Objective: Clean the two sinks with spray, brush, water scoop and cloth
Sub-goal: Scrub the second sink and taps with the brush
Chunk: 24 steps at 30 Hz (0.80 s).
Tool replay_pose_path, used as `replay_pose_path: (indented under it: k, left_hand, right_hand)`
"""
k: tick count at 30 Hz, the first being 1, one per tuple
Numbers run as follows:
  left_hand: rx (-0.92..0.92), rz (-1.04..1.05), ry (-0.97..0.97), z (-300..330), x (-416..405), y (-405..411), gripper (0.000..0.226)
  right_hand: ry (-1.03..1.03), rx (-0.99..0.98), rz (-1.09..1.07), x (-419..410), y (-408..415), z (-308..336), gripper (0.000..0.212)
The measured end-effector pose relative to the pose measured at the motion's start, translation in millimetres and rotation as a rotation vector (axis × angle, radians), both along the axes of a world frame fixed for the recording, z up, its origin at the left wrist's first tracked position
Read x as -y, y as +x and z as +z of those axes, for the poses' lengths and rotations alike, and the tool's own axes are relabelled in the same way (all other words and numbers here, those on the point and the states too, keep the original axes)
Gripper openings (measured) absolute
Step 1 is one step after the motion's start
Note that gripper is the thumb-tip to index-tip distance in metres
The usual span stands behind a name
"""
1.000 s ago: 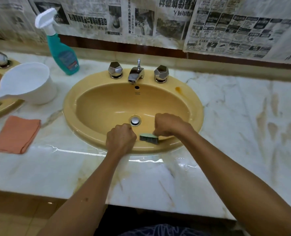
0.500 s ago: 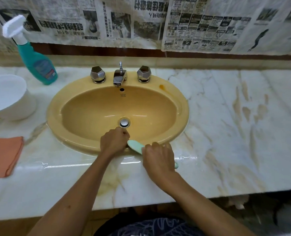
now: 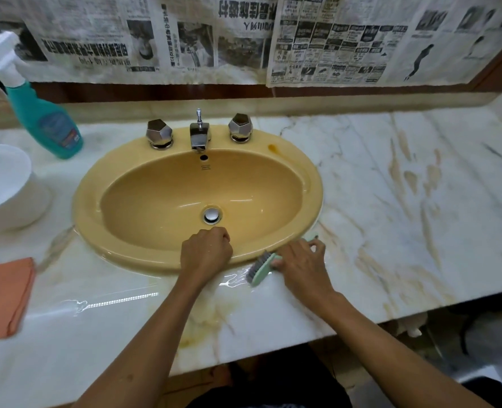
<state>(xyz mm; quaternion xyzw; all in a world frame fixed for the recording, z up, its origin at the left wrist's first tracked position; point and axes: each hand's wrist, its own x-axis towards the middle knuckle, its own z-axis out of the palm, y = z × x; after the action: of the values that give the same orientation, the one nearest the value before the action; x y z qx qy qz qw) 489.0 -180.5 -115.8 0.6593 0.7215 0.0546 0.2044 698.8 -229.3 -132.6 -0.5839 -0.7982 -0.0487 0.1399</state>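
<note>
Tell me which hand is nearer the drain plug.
Left. The left hand rests curled on the sink's front rim just below the drain plug; the right hand grips the brush farther right, on the counter.

Spray bottle [image 3: 45, 125] (and scoop [image 3: 5, 187]) left of sink [image 3: 311, 184]

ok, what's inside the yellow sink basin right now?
Only the chrome drain plug shows in the sink. The left hand, fisted on the near rim, covers part of the near wall; the brush is outside, on the counter.
</note>
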Motion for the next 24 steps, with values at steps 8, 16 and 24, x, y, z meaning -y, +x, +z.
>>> replay_pose_path:
  k: [8,16,24]
  left_hand:
    - [-0.048,-0.007,-0.003,1.2,0.1,2.8,0.036]
    - [-0.028,0.043,-0.027,3.7,-1.7,6.7,0.036]
    - [0.095,0.190,-0.168,10.8,-13.2,20.5,0.028]
  right_hand:
    - [-0.113,-0.058,-0.458,-25.8,53.7,6.7,0.023]
    - [-0.233,0.106,-0.467,-50.4,96.9,25.7,0.019]
    - [-0.374,0.015,-0.158,-37.9,54.2,46.7,0.021]
